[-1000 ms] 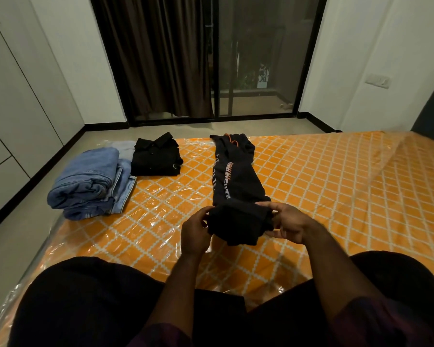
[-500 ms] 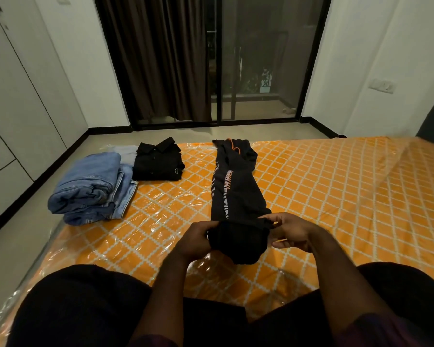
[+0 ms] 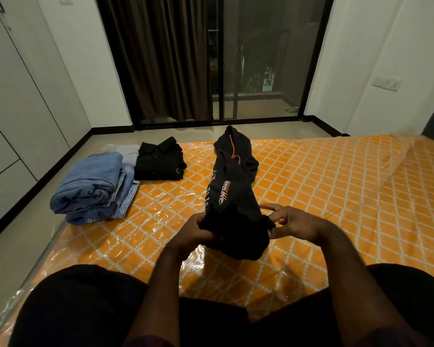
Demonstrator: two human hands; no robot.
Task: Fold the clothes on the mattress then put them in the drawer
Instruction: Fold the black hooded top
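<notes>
1. Black trousers (image 3: pixel 229 196): stretched along the mattress (image 3: pixel 336 196) middle, near end lifted.
2. Your left hand (image 3: pixel 198 234) and right hand (image 3: pixel 296 225): each pinching that near end.
3. Folded jeans (image 3: pixel 93 187), black shirt (image 3: pixel 159 161): far left corner.

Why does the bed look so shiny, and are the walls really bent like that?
Head view: the plastic wrap over the mattress catches room light as white glare; the wide-angle lens bows the walls and wardrobe; the black garment loses detail in the dim light.
</notes>
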